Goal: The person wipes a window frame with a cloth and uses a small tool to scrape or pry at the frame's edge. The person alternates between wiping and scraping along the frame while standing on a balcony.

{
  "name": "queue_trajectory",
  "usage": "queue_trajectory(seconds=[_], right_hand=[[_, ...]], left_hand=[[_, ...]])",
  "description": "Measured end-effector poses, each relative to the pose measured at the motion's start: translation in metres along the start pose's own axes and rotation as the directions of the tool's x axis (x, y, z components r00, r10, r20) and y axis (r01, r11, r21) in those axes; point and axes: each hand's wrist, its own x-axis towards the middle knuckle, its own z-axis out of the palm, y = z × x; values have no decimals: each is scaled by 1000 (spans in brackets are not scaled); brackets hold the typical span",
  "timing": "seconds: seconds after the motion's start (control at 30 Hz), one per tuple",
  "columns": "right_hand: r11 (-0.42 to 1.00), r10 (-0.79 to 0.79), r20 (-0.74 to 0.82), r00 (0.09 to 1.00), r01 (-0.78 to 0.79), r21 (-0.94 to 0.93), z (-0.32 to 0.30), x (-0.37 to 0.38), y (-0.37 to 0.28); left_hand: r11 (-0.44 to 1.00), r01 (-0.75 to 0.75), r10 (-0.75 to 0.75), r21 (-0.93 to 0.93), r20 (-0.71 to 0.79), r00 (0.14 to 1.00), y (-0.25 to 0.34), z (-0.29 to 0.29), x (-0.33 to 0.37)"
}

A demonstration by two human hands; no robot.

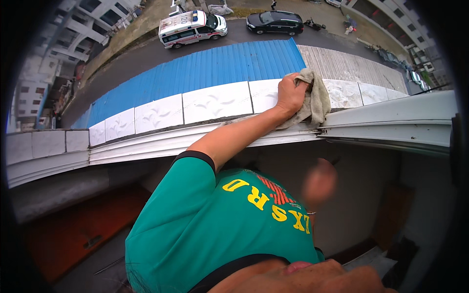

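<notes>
My left hand [292,94] is closed around a grey-beige cleaning cloth [320,100]. The bunched cloth hangs over the white window frame [220,134] and touches the tiled outer ledge [215,103]. My left arm reaches across the frame from a green short sleeve. Below the frame, on the inner side, my right hand [320,181] is smeared by motion. Its fingers cannot be made out, nor whether it holds anything.
A white sliding sash [391,119] stands at the right of the opening. Outside and lower lie a blue corrugated roof [195,73] and a grey one [347,66]. Beyond is a street with a white van [193,29] and a black car [274,22]. A reddish-brown panel [83,229] is indoors.
</notes>
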Motion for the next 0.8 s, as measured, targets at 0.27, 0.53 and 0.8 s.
queue_trajectory(seconds=[0.27,0.53,0.8], right_hand=[[997,69,76,995,-66,-38,-10,-10,33],[985,-146,289,946,166,-45,5,-9,60],[967,-217,328,919,249,-58,10,-13,72]], left_hand=[[670,295,-139,-681,275,951,58,-45,17],[835,-533,22,139,959,284,84,-121,-41],[546,-829,217,123,935,281,57,-77,-67]])
